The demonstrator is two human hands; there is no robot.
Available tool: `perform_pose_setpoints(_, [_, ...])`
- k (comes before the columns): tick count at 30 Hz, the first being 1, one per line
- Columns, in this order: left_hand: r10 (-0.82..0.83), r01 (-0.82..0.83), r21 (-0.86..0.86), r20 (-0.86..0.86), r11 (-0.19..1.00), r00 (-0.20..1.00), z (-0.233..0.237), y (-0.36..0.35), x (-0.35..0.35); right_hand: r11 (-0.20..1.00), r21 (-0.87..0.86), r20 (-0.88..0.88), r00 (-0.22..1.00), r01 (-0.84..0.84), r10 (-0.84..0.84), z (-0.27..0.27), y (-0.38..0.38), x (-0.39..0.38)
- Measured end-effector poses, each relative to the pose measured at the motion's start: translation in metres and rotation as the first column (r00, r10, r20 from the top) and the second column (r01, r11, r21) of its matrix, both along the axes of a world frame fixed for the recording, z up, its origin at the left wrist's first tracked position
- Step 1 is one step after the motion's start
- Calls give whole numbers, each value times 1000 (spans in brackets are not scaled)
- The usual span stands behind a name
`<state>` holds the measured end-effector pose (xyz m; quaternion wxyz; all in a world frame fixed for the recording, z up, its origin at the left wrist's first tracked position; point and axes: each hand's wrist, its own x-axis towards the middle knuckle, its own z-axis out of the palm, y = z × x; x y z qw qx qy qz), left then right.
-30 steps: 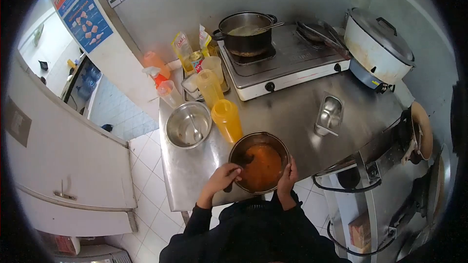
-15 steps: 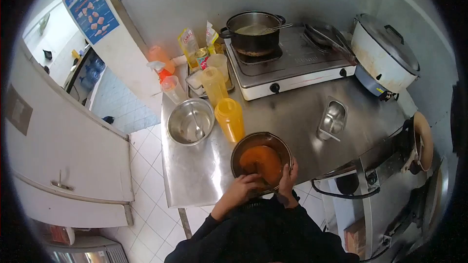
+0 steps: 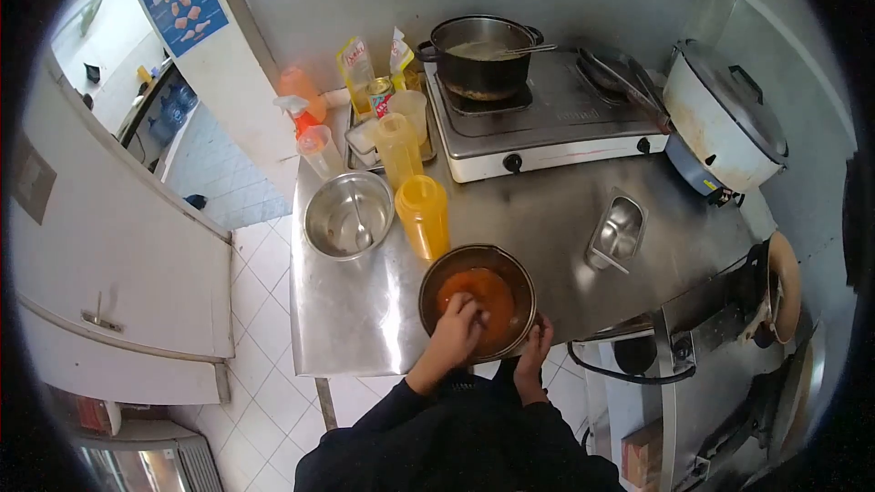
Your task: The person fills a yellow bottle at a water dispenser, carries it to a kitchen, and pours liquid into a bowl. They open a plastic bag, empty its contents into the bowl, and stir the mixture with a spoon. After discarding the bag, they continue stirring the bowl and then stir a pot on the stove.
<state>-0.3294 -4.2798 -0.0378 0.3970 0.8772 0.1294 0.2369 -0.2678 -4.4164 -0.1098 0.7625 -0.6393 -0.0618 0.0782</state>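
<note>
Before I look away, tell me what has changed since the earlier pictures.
The left hand has moved from the left rim of the pot to inside it, at the orange liquid; whether it holds anything is hidden. The right hand has slid slightly nearer the body, along the pot's right side. The steel bowl, yellow jug and stove stayed put.

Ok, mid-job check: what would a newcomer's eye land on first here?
Probably the orange-red liquid in the dark pot at the near edge of the steel table, with the left hand over it and the right hand at the pot's right side. Next, the bright yellow container just beyond, and the large white lidded vessel right of the stove.
</note>
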Motion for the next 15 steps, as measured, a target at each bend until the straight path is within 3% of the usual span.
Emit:
perform_pose_setpoints(1, [58,-55,-91,30,994,998,-1,2,4,1000,-1,-1,1000,4,-4,0,-2,0])
perform_pose_setpoints(4, [151,-139,-123,97,983,984,-4,14,12,999,-20,-30,999,44,-45,5,-8,-2])
perform_pose_setpoints(5, [179,-161,-130,141,978,974,-5,20,16,999,-33,-5,1000,-14,14,7,-11,-2])
perform_pose_setpoints(10, [209,-175,-228,137,958,968,-15,42,25,995,-62,-8,997,-83,83,16,-15,-8])
perform_pose_setpoints(12, [216,-154,-267,222,951,951,-11,45,22,999,-17,-38,998,-50,49,16,-15,-8])
perform_pose_setpoints(15, [231,-169,-281,206,945,951,2,41,7,997,18,-25,996,-80,80,14,-15,-5])
